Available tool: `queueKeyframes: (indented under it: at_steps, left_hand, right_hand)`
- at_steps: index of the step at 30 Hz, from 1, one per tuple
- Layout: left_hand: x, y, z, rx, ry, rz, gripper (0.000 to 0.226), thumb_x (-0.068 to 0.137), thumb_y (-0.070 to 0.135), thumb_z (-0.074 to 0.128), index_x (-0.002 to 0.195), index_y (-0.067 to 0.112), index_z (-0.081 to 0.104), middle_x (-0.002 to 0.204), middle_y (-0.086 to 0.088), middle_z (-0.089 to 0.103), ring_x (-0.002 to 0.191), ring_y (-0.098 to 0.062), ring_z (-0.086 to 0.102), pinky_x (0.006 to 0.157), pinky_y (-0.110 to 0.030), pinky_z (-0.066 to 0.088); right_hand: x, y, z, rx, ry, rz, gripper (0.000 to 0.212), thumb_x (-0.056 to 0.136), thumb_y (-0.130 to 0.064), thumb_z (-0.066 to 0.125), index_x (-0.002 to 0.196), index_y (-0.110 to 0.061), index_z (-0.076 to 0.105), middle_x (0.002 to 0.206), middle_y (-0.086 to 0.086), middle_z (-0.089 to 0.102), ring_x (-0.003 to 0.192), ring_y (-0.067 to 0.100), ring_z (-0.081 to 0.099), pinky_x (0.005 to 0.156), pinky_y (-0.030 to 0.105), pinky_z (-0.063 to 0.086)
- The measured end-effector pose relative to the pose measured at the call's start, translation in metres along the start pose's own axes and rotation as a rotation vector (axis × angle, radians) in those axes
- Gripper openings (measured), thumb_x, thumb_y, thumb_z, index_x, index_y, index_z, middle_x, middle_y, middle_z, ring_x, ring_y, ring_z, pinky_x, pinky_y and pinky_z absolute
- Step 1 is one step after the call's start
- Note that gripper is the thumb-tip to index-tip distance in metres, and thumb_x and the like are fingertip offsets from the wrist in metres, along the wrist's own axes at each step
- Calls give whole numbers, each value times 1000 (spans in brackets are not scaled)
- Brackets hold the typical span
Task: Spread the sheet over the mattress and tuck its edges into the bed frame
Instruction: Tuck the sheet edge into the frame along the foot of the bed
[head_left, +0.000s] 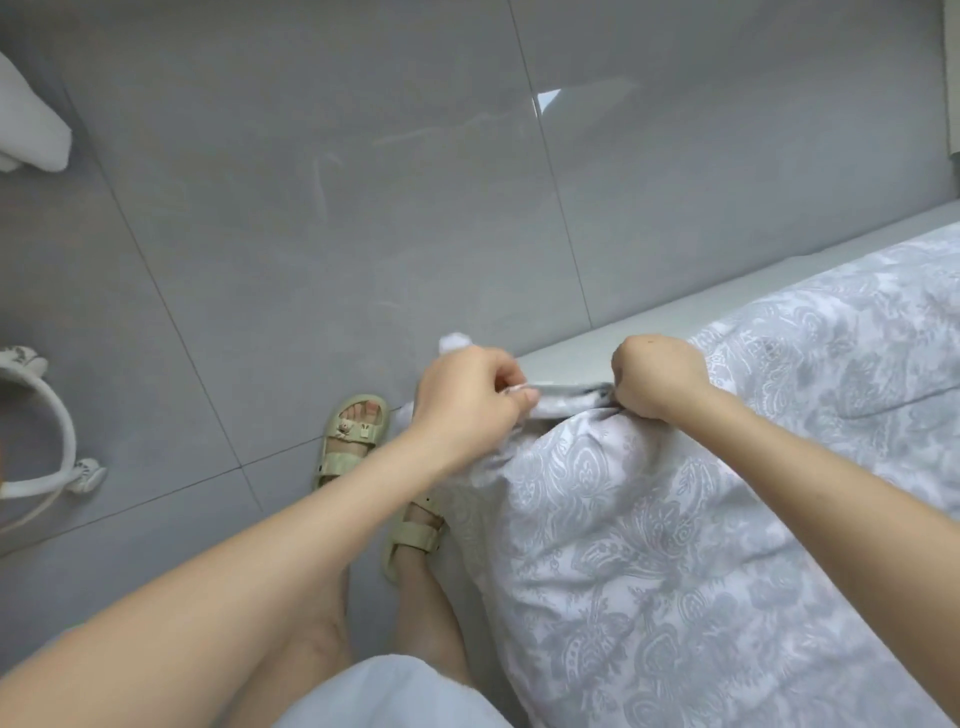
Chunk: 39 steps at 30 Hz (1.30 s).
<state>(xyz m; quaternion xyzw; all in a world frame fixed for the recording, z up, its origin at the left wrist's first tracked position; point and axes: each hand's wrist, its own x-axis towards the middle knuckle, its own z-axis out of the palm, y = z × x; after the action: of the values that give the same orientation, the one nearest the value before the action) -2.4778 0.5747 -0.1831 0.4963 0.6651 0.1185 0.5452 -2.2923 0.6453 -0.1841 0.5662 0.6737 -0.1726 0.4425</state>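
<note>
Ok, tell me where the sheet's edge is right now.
In the head view the sheet's edge is held mid-frame between the left hand and the right hand, by the grey bed frame, right of the sandals.

Left hand (467, 397): we see its back; the fingers are curled and the thumb presses toward the forefinger, pinching the edge of the sheet (571, 388).
Right hand (655, 375): a closed fist, knuckles turned up and away from us, fingers wrapped round the same edge.
Hands, relative: side by side at about one level, apart, with a short taut band of cloth between them.
Wrists: both bare; the left lies in line with its forearm.
Forearms: both bare and stretched forward, ours entering from the lower left and from the right edge, converging toward the hands.
</note>
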Motion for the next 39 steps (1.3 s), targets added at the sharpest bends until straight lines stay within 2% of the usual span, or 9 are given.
queueKeyframes:
  at_steps: [5, 7, 9, 14, 19, 24, 31, 36, 39]
  left_hand:
    - [-4, 46, -83, -103, 428, 371, 18, 72, 35, 69, 63, 21, 65, 55, 12, 48, 59, -8, 44, 57, -26, 32]
    - [-1, 50, -94, 22, 564, 502, 19, 70, 35, 71, 62, 19, 65, 61, 10, 51, 60, -11, 45, 61, -28, 31]
    - [15, 37, -92, 190, 613, 453, 14, 72, 31, 71, 71, 18, 68, 73, 1, 52, 71, -20, 49, 68, -32, 29]
    - [49, -32, -74, 456, 332, -240, 52, 83, 30, 62, 131, 17, 45, 125, -18, 46, 117, -35, 42, 98, -42, 27]
    - [50, -64, -34, 342, 39, -477, 49, 92, 46, 42, 116, 6, 57, 117, -17, 62, 108, -35, 56, 88, -40, 44]
    - [43, -55, 9, 4, -332, -652, 60, 91, 60, 36, 95, 5, 60, 91, -13, 67, 76, -30, 65, 72, -29, 50]
    - [35, -58, 38, -75, -517, -622, 38, 78, 43, 67, 60, 14, 52, 52, 3, 54, 44, -10, 49, 40, -14, 33]
    - [24, -56, 31, -122, -467, -574, 32, 80, 18, 68, 54, 11, 50, 45, 4, 50, 42, -10, 43, 38, -13, 31]
    - [16, -54, 25, -308, -162, -494, 21, 76, 9, 69, 58, 11, 58, 53, 0, 55, 53, -10, 50, 57, -23, 39]
  right_hand:
    - [-69, 77, -68, 500, 765, 121, 31, 73, -42, 69, 61, -18, 52, 52, -8, 49, 55, 23, 49, 50, 28, 33]
    - [-80, 78, -77, 655, 851, 133, 30, 74, -43, 69, 68, -15, 59, 53, -7, 51, 54, 22, 50, 55, 35, 41]
    - [-69, 59, -66, 684, 760, 73, 15, 79, -31, 70, 80, -16, 66, 62, -1, 57, 63, 22, 54, 63, 34, 43]
    - [-31, 19, -34, 628, 548, 22, 15, 90, -26, 57, 93, -21, 71, 71, -4, 64, 77, 24, 61, 66, 31, 41]
    - [20, 32, -24, 459, 606, 88, 25, 93, -26, 49, 106, -15, 67, 101, 7, 69, 96, 33, 59, 73, 36, 43]
    - [89, 49, -11, 53, 183, 198, 34, 95, -30, 46, 122, -10, 50, 123, 13, 57, 117, 31, 47, 91, 38, 35]
    - [107, 69, 20, -117, -344, 373, 14, 81, -30, 61, 78, -18, 54, 77, -3, 56, 86, 26, 54, 92, 37, 33]
    - [90, 72, 10, -152, -36, 203, 8, 86, -10, 52, 84, -13, 58, 76, 4, 57, 84, 28, 56, 82, 32, 34]
    - [75, 98, -28, 124, 599, 257, 16, 77, -12, 53, 78, -10, 69, 72, 23, 63, 72, 37, 62, 65, 34, 37]
